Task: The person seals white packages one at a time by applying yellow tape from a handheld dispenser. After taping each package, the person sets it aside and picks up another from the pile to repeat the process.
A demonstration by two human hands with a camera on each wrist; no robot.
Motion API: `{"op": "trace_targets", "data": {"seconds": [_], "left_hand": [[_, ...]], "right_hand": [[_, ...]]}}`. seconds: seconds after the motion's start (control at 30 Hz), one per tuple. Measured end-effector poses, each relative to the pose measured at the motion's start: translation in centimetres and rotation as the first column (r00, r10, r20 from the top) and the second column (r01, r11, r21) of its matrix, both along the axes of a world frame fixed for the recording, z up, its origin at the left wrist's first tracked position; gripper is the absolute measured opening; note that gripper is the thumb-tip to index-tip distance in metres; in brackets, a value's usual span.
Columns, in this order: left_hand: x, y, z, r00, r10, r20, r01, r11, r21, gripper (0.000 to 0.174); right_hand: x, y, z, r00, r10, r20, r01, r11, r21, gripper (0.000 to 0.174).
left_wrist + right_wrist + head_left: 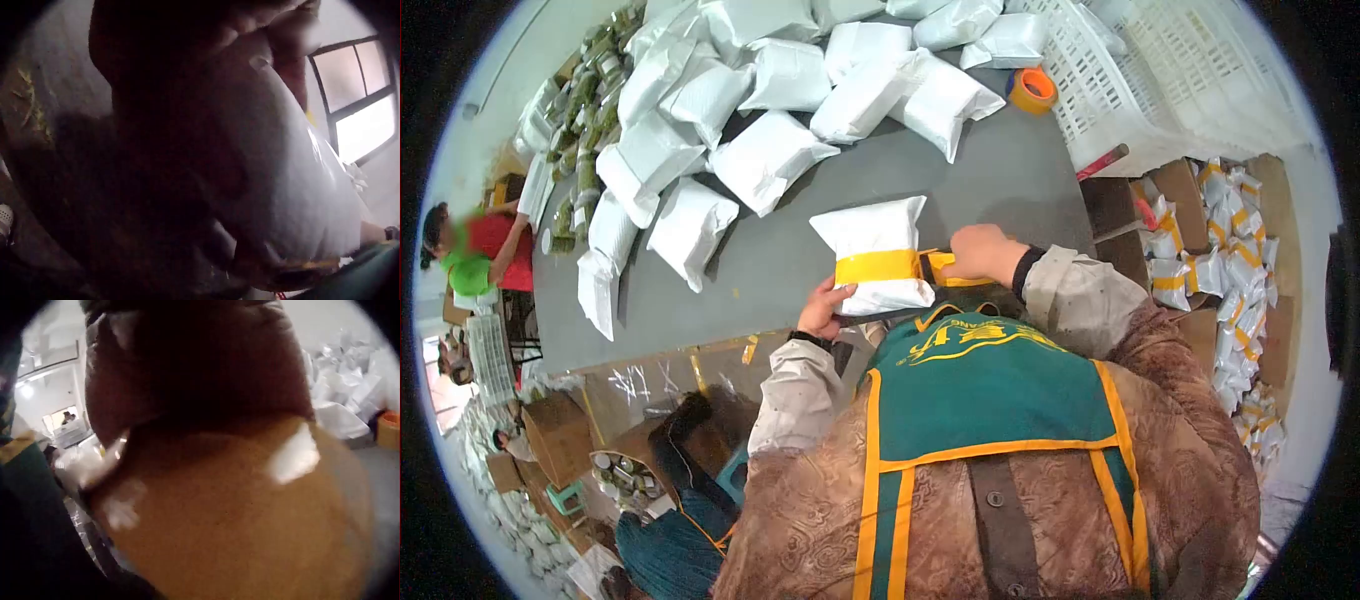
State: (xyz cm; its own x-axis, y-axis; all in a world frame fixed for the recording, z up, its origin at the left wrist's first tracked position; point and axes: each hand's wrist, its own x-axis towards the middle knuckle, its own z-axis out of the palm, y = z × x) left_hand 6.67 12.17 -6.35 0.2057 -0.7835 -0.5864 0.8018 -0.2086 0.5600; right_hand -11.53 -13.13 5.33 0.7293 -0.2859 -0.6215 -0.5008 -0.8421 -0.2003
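A white package [870, 225] with a yellow tape band [876, 266] is held near the table's front edge. The left hand [825, 308] grips its lower left corner, thumb on top. To its right, the right hand [985, 254] holds a yellow tape roll [945, 268] close against the package's right side. In the left wrist view the package [294, 175] fills the middle beside the dark left hand [169, 75]. The right wrist view shows the tape roll [237, 519] large, below the right hand [200, 369].
Many white packages [770, 160] cover the table's back and left. An orange tape roll [1032, 90] lies at back right beside a white crate [1100, 100]. Jars [585, 180] stand at far left. Taped packages [1230, 260] fill boxes at right. Another person [475, 250] is at far left.
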Motion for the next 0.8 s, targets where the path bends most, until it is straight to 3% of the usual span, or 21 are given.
{"op": "trace_targets", "data": {"seconds": [0.23,0.33,0.5,0.57,0.63,0.7,0.8], "left_hand": [[-0.3,1.6,-0.9,0.999,0.038,0.011,-0.038,0.999,0.036,0.048],[-0.3,2.5,-0.2,0.995,0.083,-0.047,-0.080,0.995,0.057,0.050],[-1.5,5.1,-1.3,0.974,0.136,-0.183,-0.143,0.989,-0.025,0.048],[-2.5,4.0,-0.1,0.948,0.265,-0.177,-0.288,0.950,-0.120,0.053],[-1.4,5.5,-3.5,0.939,0.197,-0.281,-0.243,0.960,-0.140,0.053],[-2.0,4.4,-1.3,0.930,0.208,-0.302,-0.277,0.937,-0.210,0.056],[-1.6,4.6,-1.0,0.921,0.223,-0.320,-0.304,0.925,-0.229,0.061]], "right_hand": [[-0.7,1.6,-0.1,0.989,0.070,0.130,-0.065,0.997,-0.046,0.040],[0.3,0.9,0.3,0.993,-0.117,0.019,0.113,0.985,0.127,0.040],[0.1,3.4,0.3,0.976,0.088,0.201,-0.090,0.996,0.003,0.033],[1.2,3.6,-0.2,0.940,0.197,0.280,-0.182,0.980,-0.080,0.030],[1.6,2.4,-0.2,0.965,0.087,0.247,-0.071,0.995,-0.073,0.033],[1.1,1.2,1.4,0.929,-0.063,0.363,0.126,0.980,-0.151,0.040],[1.1,-1.6,-0.3,0.930,-0.064,0.363,0.155,0.961,-0.228,0.047]]}}
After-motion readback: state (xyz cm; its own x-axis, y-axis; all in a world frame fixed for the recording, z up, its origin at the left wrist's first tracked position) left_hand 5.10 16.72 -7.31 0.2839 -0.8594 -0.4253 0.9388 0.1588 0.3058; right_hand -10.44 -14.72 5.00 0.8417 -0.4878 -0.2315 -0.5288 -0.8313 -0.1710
